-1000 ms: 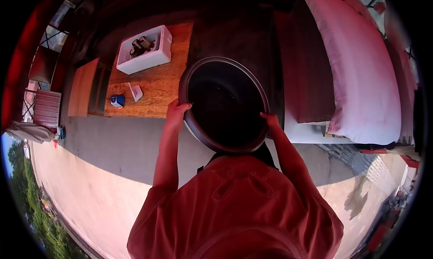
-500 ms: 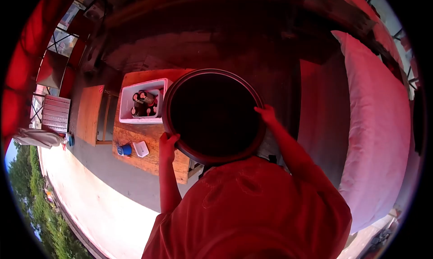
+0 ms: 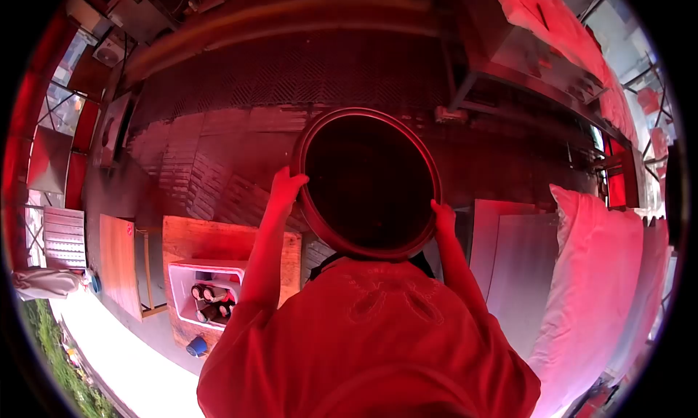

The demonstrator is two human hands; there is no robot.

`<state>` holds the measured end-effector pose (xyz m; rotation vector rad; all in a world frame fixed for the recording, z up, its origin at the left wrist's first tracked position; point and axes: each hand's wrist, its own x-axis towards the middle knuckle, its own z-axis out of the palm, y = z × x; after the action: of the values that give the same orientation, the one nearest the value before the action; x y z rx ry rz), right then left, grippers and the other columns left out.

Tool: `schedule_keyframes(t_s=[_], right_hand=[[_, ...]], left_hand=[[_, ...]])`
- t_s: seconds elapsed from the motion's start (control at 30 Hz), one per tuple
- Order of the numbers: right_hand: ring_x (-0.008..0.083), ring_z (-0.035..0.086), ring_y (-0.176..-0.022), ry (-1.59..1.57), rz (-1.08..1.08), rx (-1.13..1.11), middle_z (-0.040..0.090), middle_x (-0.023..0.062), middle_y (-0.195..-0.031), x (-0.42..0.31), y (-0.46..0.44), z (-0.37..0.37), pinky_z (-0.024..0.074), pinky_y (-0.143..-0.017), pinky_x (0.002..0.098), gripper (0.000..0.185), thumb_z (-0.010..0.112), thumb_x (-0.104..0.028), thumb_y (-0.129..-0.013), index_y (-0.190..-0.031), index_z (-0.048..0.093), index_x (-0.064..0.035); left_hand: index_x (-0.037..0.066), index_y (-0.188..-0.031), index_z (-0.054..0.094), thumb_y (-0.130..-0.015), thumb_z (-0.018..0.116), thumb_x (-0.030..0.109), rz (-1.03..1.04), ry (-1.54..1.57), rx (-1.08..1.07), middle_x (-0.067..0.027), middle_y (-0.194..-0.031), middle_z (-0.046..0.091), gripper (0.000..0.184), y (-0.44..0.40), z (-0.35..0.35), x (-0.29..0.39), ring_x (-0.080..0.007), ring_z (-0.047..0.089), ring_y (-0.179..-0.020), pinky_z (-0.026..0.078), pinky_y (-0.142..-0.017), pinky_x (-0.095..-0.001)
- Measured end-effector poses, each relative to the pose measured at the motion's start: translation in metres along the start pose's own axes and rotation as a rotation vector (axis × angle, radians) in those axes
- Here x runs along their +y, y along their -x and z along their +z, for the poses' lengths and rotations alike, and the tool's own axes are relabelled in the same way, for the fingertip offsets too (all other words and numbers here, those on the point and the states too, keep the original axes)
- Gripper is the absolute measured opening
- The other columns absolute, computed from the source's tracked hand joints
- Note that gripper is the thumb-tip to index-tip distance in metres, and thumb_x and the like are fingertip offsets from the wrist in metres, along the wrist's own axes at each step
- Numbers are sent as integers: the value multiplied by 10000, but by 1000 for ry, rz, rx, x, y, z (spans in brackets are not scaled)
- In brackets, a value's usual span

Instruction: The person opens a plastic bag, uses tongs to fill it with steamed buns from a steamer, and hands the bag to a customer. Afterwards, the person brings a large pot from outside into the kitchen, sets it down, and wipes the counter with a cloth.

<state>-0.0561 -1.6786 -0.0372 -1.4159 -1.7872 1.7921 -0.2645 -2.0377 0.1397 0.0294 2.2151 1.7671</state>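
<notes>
A large round dark tray [image 3: 371,185] with a raised rim is held out in front of my body. My left hand [image 3: 286,185] grips its left rim, with the thumb over the edge. On the opposite side my right hand [image 3: 443,216] is closed on the right rim. The tray's dark inside shows no detail, so I cannot tell whether anything lies in it. The fingers under the rim are hidden.
To the left, a wooden table [image 3: 190,236] bears a white foam box [image 3: 174,291] with several dark bottles, and a blue cup [image 3: 196,347]. A wooden bench [image 3: 120,265] stands farther left. A pale cloth-covered surface [image 3: 592,287] is on the right.
I have moved and turned, so the wooden table and foam box now sit lower and nearer my left arm. The tray stays in both hands and no longer overlaps the foam box.
</notes>
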Motion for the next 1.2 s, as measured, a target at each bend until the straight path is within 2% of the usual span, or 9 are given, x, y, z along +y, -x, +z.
schedule_keyframes(t_s=[0.2,0.3,0.37,0.5,0.57,0.63,0.77,0.97,1.2], right_hand=[[102,461,-618,-251,57,101,500,2,-635,-101,-138,54,377,-571,279,225,671,-162,-769,-662,531,-21],[89,408,-597,-227,29,51,425,-21,-594,-207,-224,128,345,-536,290,320,677,-165,-762,-587,433,-53],[95,411,-596,-204,-187,-59,434,-12,-605,-278,-318,205,348,-525,296,313,678,-183,-762,-613,444,-40],[173,493,-633,289,-412,-118,545,92,-678,-420,-401,325,413,-595,333,339,708,-252,-710,-743,496,11],[193,524,-665,260,-422,-277,558,123,-703,-483,-433,385,430,-641,347,369,718,-271,-686,-798,516,17],[133,482,-642,284,-523,-333,525,65,-678,-526,-474,443,411,-596,306,317,712,-224,-702,-776,518,16],[104,477,-640,238,-438,-349,520,32,-684,-566,-602,535,409,-583,275,264,703,-185,-721,-794,540,9],[95,472,-641,273,-283,-132,523,12,-684,-646,-758,561,399,-574,261,224,700,-170,-737,-786,562,-1],[91,404,-611,58,-242,42,441,-2,-628,-775,-903,583,365,-556,281,281,696,-180,-748,-693,484,-4]], left_hand=[[-7,-833,554,-666,607,76,-55,110,-169,-47,-727,540,194,-247,98,30,-162,512,-703,416,-624,-312],[-10,-915,544,-636,611,43,-60,172,15,-81,-823,572,292,-343,90,42,-174,536,-760,432,-642,-314],[1,-964,521,-628,636,20,-165,129,127,-94,-852,579,355,-433,55,23,-191,555,-757,456,-639,-309],[28,-953,520,-704,666,8,-307,542,276,-97,-843,588,289,-487,30,59,-227,597,-766,510,-638,-333],[34,-965,528,-738,633,-1,-599,599,152,-97,-856,598,252,-525,2,21,-239,606,-777,523,-672,-346],[38,-957,540,-769,597,-5,-783,795,159,-89,-851,605,202,-567,8,28,-239,609,-782,529,-701,-340],[23,-913,556,-774,589,-6,-661,862,78,-74,-817,607,146,-730,18,72,-219,609,-776,522,-717,-323],[10,-812,567,-743,603,-31,-758,722,-144,-53,-735,586,88,-1000,28,142,-178,587,-689,509,-654,-295],[37,-773,553,-739,599,-8,-776,613,-273,-45,-708,587,73,-1228,127,216,-180,573,-616,511,-564,-316]])
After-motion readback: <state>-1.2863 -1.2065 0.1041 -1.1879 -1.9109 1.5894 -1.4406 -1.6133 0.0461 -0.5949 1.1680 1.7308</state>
